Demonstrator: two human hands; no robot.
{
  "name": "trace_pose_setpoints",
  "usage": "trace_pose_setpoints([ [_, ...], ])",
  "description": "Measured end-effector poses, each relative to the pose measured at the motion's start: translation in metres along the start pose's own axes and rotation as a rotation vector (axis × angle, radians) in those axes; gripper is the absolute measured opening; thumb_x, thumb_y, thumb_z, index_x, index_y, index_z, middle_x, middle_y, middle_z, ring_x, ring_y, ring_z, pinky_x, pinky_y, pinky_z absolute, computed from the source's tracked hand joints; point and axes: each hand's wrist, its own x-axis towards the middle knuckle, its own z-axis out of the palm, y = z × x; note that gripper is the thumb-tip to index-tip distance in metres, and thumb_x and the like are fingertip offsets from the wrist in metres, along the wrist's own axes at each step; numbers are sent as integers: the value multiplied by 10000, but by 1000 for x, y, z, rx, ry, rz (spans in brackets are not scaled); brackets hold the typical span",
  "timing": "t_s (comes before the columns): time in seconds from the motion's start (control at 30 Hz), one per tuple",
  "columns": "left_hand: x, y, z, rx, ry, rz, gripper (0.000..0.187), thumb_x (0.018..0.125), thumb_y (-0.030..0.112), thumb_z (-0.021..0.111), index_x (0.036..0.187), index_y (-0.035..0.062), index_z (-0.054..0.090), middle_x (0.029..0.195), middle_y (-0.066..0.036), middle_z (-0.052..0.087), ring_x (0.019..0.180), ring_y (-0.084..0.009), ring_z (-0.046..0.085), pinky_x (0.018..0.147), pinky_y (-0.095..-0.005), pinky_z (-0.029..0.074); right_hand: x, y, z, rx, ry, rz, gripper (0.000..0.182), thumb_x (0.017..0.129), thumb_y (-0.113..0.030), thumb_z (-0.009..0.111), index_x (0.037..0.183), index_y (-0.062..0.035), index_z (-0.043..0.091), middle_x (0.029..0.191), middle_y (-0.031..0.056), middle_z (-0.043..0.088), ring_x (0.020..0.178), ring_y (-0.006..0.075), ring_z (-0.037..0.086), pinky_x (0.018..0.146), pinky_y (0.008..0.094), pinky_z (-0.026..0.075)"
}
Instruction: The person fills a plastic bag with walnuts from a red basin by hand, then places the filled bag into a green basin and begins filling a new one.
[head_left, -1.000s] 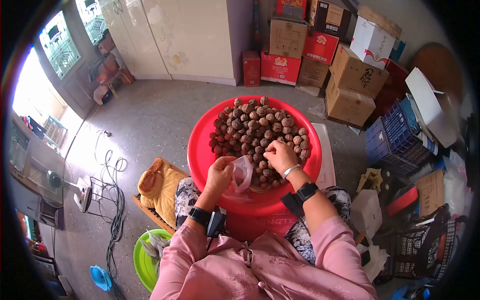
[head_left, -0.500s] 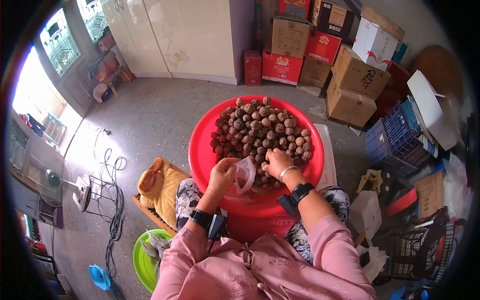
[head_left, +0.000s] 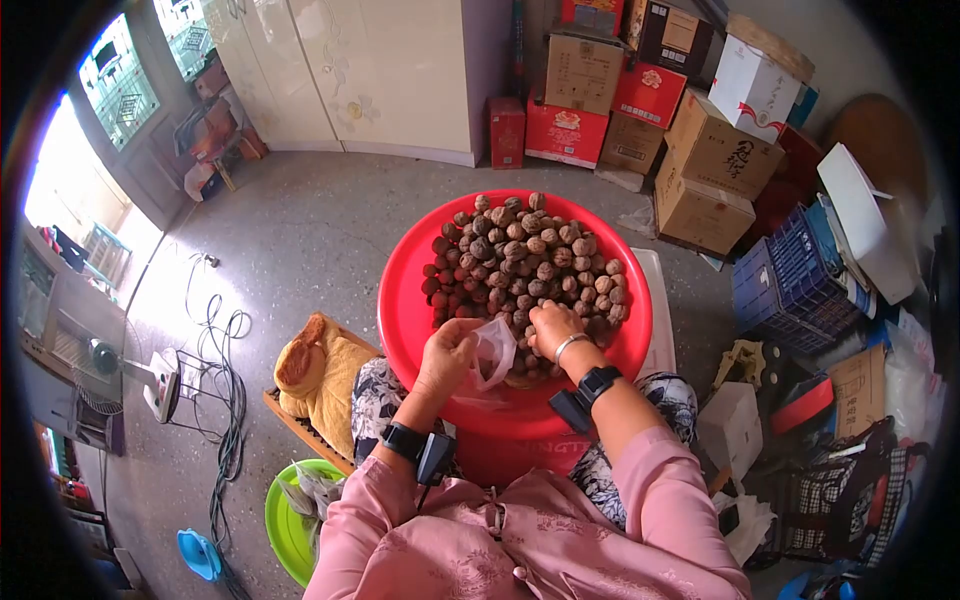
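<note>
A heap of walnuts [head_left: 510, 250] fills much of a round red basin [head_left: 405, 270] in front of me. My left hand [head_left: 448, 352] pinches the rim of a thin, whitish plastic bag [head_left: 493, 352] over the near part of the basin. The bag's mouth faces the walnuts; what lies inside is hard to make out. My right hand [head_left: 556, 328] is at the near edge of the heap, just right of the bag, its fingers curled down among the walnuts. The fingertips are partly hidden, so what they grip cannot be seen clearly.
A green basin [head_left: 283, 515] with small filled bags stands at lower left, near a cushioned stool [head_left: 335, 385]. Black cables [head_left: 235, 400] and a fan [head_left: 140, 375] are farther left. Cardboard boxes [head_left: 705, 200] and a blue crate [head_left: 790, 275] line the right side.
Very little differs. The bag and my left hand have shifted slightly right, and my right hand stays curled at the walnuts. The whole view has moved a touch.
</note>
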Motion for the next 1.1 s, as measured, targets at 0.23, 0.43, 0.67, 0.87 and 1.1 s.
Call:
trace_pose_setpoints([
  [0.23,1,-2,0,52,13,16,232,926,76,551,1126,-10,631,925,-41,666,811,-97,611,708,-238,507,5,4,8,16,18,-16,258,728,-188,716,949,-65,659,1129,203,607,1042,376,599,889,446,503],
  [0.43,0,1,1,35,24,2,232,922,77,553,1122,-7,634,910,-38,667,799,-98,612,700,-239,507,5,-5,-9,370,-30,169,267,771,-222,662,970,-53,609,1005,180,670,981,366,637,835,462,504],
  [0.67,-2,2,4,68,50,16,236,921,92,555,1130,16,635,855,-29,657,667,-72,576,573,-221,477,-2,4,-14,858,162,-77,281,761,-142,621,1031,-63,617,955,144,682,913,294,659,790,392,514],
  [0.87,1,-5,2,58,37,20,243,918,115,544,1130,35,633,747,-18,617,509,-70,510,444,-222,423,-16,-2,-43,834,338,-153,262,739,-108,678,990,-57,621,906,119,658,851,268,649,764,358,519],
  [1.1,-1,-1,3,103,50,34,237,916,118,542,1120,41,634,725,-8,604,491,-68,501,430,-224,413,-21,-1,-48,775,381,-177,277,723,-114,712,980,-60,626,916,140,625,880,298,617,779,381,509],
])
